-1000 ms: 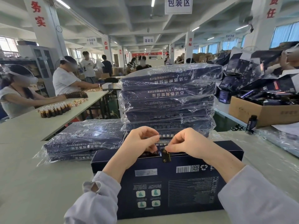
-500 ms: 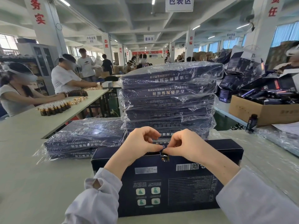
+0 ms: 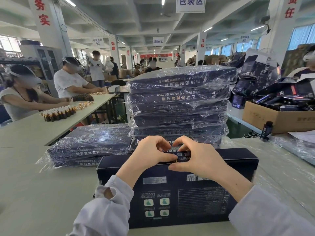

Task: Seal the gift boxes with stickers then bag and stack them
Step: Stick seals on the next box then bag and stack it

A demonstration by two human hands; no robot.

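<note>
Sticker (image 3: 176, 161) sits on the top edge of the dark gift box (image 3: 170, 193), pinched between the curled left hand (image 3: 153, 151) and right hand (image 3: 200, 158); pressing it flat, centred across the flap seam, should seal best.

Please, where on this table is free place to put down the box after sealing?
Bare table lies left of the gift box, before the low bagged stack. Right of the box, plastic sheeting covers the surface. Behind it is crowded: the tall bagged stack stands close.
</note>
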